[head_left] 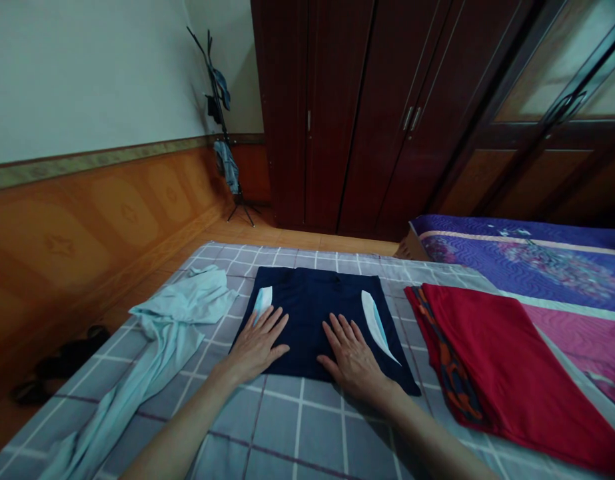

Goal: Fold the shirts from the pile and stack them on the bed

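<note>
My left hand [258,343] and right hand [352,358] lie open on the navy garment [302,320], palms down, fingers loosely spread — neither has hold of anything. The garment is spread flat on the checked sheet [277,427], in the middle, straight in front of me. It has a pale panel towards each side: my left fingertips reach the near end of the left panel [264,301], while my right hand rests just inside the right panel [378,327], apart from it. My thumbs point inward, bare navy between them.

To my left, a pale green garment [187,303] lies rumpled, one long part trailing towards me. To my right is a red one [517,367] with a patterned strip [450,367] along its inner side — near the navy garment, not touching it. Beyond the sheet stands a dark wardrobe [332,113].
</note>
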### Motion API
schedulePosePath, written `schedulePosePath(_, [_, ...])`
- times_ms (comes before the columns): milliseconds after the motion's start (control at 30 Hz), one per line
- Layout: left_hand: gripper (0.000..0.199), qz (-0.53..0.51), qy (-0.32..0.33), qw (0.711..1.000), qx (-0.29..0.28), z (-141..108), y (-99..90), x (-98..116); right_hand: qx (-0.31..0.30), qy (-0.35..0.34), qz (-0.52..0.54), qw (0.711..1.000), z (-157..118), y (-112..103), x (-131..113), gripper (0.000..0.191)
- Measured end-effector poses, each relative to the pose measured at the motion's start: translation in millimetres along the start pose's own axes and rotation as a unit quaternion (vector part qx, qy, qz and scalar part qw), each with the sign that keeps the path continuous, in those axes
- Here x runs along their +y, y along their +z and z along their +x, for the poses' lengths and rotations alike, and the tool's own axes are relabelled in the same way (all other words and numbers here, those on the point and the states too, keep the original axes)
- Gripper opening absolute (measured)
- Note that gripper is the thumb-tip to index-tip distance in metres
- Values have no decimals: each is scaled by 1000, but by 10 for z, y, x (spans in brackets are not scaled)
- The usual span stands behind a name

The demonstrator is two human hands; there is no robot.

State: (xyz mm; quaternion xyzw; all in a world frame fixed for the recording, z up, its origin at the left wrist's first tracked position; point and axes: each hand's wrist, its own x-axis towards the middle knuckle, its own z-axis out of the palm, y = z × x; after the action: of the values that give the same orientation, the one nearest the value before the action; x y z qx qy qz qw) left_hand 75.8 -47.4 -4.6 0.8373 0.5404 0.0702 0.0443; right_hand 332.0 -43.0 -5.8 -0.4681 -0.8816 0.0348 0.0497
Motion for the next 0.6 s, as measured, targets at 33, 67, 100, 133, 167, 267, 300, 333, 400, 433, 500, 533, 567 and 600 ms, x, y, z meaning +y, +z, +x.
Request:
schedulePosePath(33, [61, -3, 0, 1000, -7, -10, 2, 0, 1, 5, -1, 1000, -61, 13, 17, 66])
schedulePosePath(67, [62, -5, -1, 1000, -14, -22, 3, 0, 4, 8, -4, 1000, -124, 25, 41, 65])
schedulePosePath(100, [63, -6, -2, 1000, -21, -34, 0, 3, 11, 13, -7, 1000, -187, 39, 68, 65])
schedulePosePath(133, [64, -6, -2, 1000, -26, -46, -5, 8, 22, 18, -10, 1000, -249, 53, 95, 64])
schedulePosePath(167, [66, -6, -1, 1000, -29, -58, -13, 21, 34, 25, -14, 999, -308, 69, 118, 63])
schedulePosePath(267, [69, -7, 11, 1000, -25, -77, -43, 134, 69, 49, -23, 996, -440, 108, 130, 60])
schedulePosePath(300, [69, -9, 23, 999, -22, -78, -49, 202, 77, 49, -25, 996, -465, 115, 107, 60])
schedulePosePath(333, [69, -13, 41, 999, -22, -78, -52, 281, 80, 41, -27, 996, -482, 118, 72, 59])
schedulePosePath(400, [68, -29, 91, 995, -34, -84, -43, 447, 75, 1, -26, 997, -504, 113, -19, 61])
schedulePosePath(433, [69, -39, 115, 992, -45, -97, -33, 518, 70, -25, -24, 997, -519, 109, -61, 62])
schedulePosePath(500, [69, -61, 147, 985, -69, -153, -15, 602, 63, -65, -25, 996, -578, 103, -103, 65])
schedulePosePath(533, [70, -70, 155, 982, -77, -198, -11, 610, 63, -73, -30, 995, -625, 102, -94, 67])
schedulePosePath(567, [70, -76, 158, 981, -82, -254, -13, 599, 68, -73, -38, 994, -684, 105, -65, 67])
schedulePosePath(600, [70, -80, 159, 980, -86, -317, -21, 572, 77, -66, -48, 994, -751, 111, -18, 68])
